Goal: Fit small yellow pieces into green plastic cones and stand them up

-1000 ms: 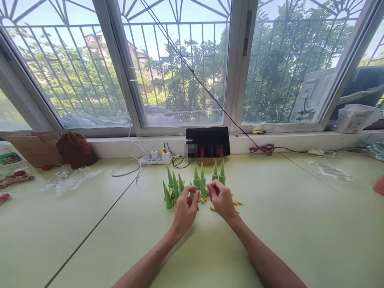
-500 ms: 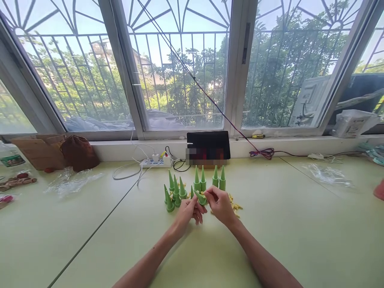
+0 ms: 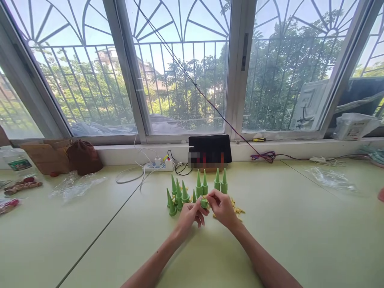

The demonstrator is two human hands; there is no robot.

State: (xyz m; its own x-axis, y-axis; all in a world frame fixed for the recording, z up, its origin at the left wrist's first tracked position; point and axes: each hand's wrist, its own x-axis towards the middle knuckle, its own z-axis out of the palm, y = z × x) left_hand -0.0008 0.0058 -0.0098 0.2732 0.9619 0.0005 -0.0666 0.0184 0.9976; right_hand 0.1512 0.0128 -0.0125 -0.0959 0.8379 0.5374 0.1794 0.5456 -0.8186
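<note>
My left hand (image 3: 189, 217) grips a small green cone-shaped piece (image 3: 204, 203) between thumb and fingers, its broad end turned toward the right. Close against that end, my right hand (image 3: 223, 208) is closed in a pinch. Whatever lies between its fingertips is too small to make out, though a bit of yellow shows there. A cluster of upright green cones (image 3: 178, 197) stands left of my hands. Behind them, two pairs of taller cone stacks rise, a left pair (image 3: 199, 186) and a right pair (image 3: 224, 186). Small yellow pieces (image 3: 238, 210) lie scattered beside my right hand.
A dark-screened tablet (image 3: 210, 149) leans at the back below the window. To its left are a power strip (image 3: 148, 167) with cables, a brown pouch (image 3: 84, 157) and a cardboard box (image 3: 45, 158). Clear plastic wrap (image 3: 322, 178) lies on the right.
The green cone has turned in my left hand, so its pointed end no longer shows. Both hands stay close together at it. The whole view has shifted slightly.
</note>
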